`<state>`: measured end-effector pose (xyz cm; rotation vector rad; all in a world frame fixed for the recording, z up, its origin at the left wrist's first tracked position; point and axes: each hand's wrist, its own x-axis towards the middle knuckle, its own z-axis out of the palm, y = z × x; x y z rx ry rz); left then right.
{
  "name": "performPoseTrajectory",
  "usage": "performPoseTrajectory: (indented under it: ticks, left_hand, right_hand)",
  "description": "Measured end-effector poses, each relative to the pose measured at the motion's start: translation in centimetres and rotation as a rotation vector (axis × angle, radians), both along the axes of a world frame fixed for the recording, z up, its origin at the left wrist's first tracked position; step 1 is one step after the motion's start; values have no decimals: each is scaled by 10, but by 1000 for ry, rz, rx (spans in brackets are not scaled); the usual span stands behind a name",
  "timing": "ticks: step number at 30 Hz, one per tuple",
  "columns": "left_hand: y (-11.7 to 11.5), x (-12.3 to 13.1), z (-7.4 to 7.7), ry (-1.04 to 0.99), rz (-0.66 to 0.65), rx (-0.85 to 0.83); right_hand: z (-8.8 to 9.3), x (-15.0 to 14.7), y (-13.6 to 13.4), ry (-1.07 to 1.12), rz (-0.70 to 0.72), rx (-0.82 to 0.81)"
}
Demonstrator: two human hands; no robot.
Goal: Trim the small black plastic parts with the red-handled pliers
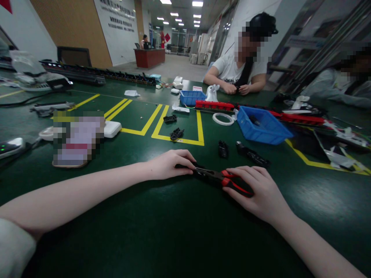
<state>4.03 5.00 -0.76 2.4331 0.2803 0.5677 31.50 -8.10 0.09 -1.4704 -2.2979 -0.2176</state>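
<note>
Red-and-black pliers [238,184] lie in my right hand [257,189], its fingers wrapped round the handles. Their jaws point left and meet a small dark part [199,172] at the fingertips of my left hand [174,164]. Those left fingers are closed on this part, most of which they hide. Just beyond the pliers, two black pieces rest on the green table: a short one [223,149] and a longer one [252,153]. Further off, two more black parts [176,134] [169,119] sit inside a yellow tape outline.
A blue bin [262,125] stands at the right, a smaller blue bin [192,97] further back. Red strips [214,105] run between them. A phone [79,141] and white case [112,129] are at the left. A person [243,65] sits across the table, another at far right.
</note>
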Motion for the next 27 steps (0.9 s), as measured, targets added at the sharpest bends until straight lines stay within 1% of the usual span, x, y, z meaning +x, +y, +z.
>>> performPoseTrajectory:
  ticks: [4,8,13,19,27]
  left_hand:
    - [1,0,-1,3,-6,-4]
    - [2,0,-2,-1,-15,-16]
    - [2,0,-2,-10,-4,-35]
    - [2,1,-2,-22,1,-16]
    - [4,1,-2,-25,11,-23]
  right_hand:
    - [1,-3,-2,8,-14,-28]
    - [-2,1,-4,43,-9,-68]
    - [-4,4,-4,63,2,-75]
    - [0,-2,-4,39,-12,-79]
    - [0,-10,-4,48,-25,-68]
